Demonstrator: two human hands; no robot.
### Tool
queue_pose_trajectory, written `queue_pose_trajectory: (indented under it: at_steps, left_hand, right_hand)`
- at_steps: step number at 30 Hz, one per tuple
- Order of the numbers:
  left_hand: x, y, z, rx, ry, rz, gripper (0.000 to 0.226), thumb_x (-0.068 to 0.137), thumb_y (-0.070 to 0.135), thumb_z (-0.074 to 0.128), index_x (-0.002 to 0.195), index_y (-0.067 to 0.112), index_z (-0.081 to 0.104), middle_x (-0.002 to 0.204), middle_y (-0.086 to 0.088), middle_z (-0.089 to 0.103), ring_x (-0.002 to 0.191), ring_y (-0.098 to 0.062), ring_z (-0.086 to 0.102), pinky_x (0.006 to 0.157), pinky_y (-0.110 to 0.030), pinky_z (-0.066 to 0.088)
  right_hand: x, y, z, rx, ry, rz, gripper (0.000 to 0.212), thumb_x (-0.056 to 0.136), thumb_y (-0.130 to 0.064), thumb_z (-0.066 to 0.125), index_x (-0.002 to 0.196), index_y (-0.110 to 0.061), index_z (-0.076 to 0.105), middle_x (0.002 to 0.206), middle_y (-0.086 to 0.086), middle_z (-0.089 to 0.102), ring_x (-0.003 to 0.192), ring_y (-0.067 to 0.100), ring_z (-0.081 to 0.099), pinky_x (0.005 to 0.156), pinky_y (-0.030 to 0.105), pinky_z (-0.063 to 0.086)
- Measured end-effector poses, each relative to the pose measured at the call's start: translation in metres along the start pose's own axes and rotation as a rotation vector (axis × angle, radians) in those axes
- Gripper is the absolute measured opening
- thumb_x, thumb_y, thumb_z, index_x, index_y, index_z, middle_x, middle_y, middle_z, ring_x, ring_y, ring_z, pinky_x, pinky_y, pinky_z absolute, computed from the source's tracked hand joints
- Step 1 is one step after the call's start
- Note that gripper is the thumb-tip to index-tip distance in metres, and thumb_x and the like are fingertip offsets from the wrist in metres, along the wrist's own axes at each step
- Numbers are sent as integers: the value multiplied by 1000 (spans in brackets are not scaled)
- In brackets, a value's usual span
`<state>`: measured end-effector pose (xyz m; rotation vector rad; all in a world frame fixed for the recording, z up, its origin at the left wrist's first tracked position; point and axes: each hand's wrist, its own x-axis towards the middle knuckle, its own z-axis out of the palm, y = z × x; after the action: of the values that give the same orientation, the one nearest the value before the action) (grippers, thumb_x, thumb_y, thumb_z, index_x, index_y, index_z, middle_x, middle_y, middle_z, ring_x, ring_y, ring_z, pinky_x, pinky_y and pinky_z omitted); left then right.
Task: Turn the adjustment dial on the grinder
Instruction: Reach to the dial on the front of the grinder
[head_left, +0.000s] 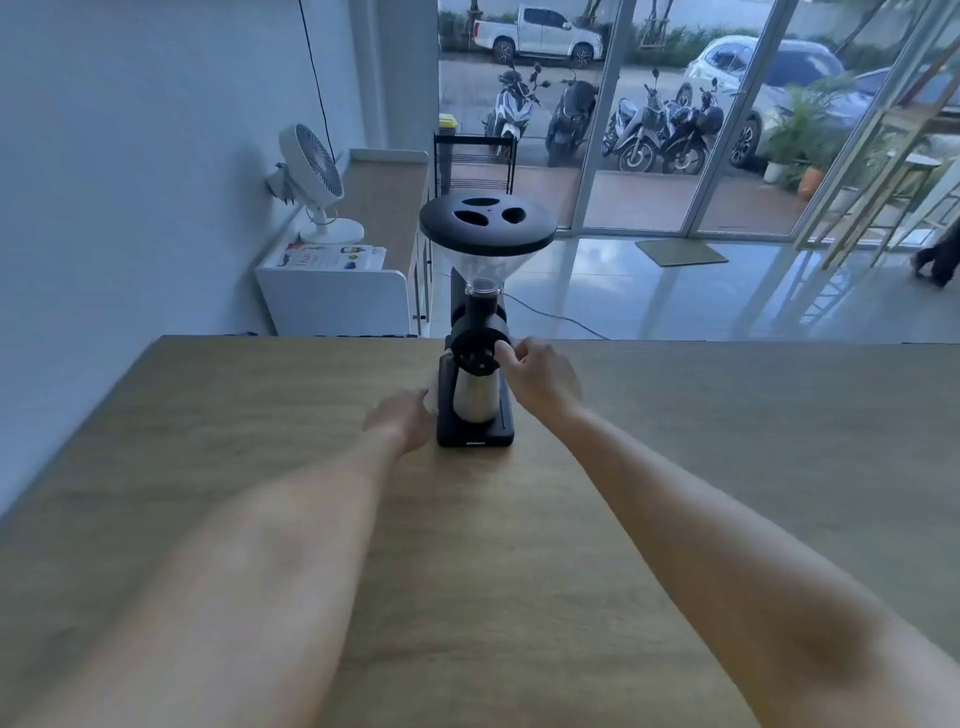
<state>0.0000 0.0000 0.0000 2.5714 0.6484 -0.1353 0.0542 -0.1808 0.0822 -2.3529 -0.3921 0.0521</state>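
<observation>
A black coffee grinder (475, 317) stands near the far edge of the wooden table (260, 441), with a wide black hopper lid (487, 221) on top and a steel cup (475, 397) on its base. Its round black adjustment dial (474, 352) faces me. My right hand (540, 376) pinches the dial's right rim with thumb and fingers. My left hand (402, 421) rests against the left side of the grinder's base, fingers curled toward it; its fingertips are blurred.
Beyond the table's far edge stand a white cabinet (332, 296) with a white fan (314, 182) on it and a black chair (474, 161). A cable (561, 317) runs across the tiled floor. Glass doors show parked motorbikes outside.
</observation>
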Motion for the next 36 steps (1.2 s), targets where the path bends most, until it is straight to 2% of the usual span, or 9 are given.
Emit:
queue_pose_trajectory:
  at_steps: [5,8,12,18,21,24,28,31,36]
  left_hand:
    - [3,-1,25,20,-24,-10,48,97,37,44,140,16,45,144,-10,49,134,-31,42,107,-47,38]
    - [8,-3,36,44,15,38,43,97,40,44,132,15,47,140,-9,50,134,-29,39,107,-49,36]
    - [10,-11,54,41,20,45,62,98,49,37,151,19,27,160,-4,29,149,-24,16,120,-49,17]
    - [11,-14,73,134,58,48,70,98,58,14,156,19,6,165,0,5,151,-18,-4,122,-47,2]
    - [11,-16,77,146,66,55,70,97,58,8,156,19,4,165,2,1,151,-17,-8,122,-47,-1]
    - [12,-20,82,156,93,75,72,96,60,4,156,19,6,165,3,1,151,-16,-8,122,-46,-2]
    - [15,-24,86,170,133,75,75,94,63,0,156,20,9,165,4,3,151,-14,-6,123,-45,-2]
    - [14,-25,87,160,139,75,75,94,63,1,156,20,8,165,4,2,151,-13,-6,122,-43,-4]
    - [16,-26,88,161,158,73,74,95,63,3,156,21,10,165,4,5,151,-13,-5,123,-43,-3]
  right_hand:
    - [-2,-2,13,28,12,10,45,91,-56,44,60,-24,45,62,-2,56,64,23,54,54,33,33]
    - [0,-2,16,61,8,33,51,87,-63,41,67,-20,58,67,2,68,70,25,64,63,37,48]
    - [4,2,22,98,23,35,55,85,-65,42,70,-16,63,68,3,71,70,24,67,71,42,55]
    - [5,7,26,158,9,37,64,90,-60,43,66,-5,65,60,5,69,61,25,67,68,43,55]
    - [2,6,29,420,-87,129,54,96,-53,48,77,-8,70,59,2,71,53,20,65,56,34,50]
    - [1,8,30,674,-203,258,47,96,-50,54,93,-7,71,68,8,72,53,20,62,48,29,47]
    - [7,14,34,941,-384,333,53,94,-49,56,106,0,70,77,10,70,58,19,61,52,29,47]
    - [9,16,34,1144,-535,376,42,95,-46,55,97,-8,72,79,8,68,61,17,59,56,29,46]
    - [14,20,40,1312,-614,399,41,93,-43,57,102,-7,74,81,6,67,64,17,58,58,29,47]
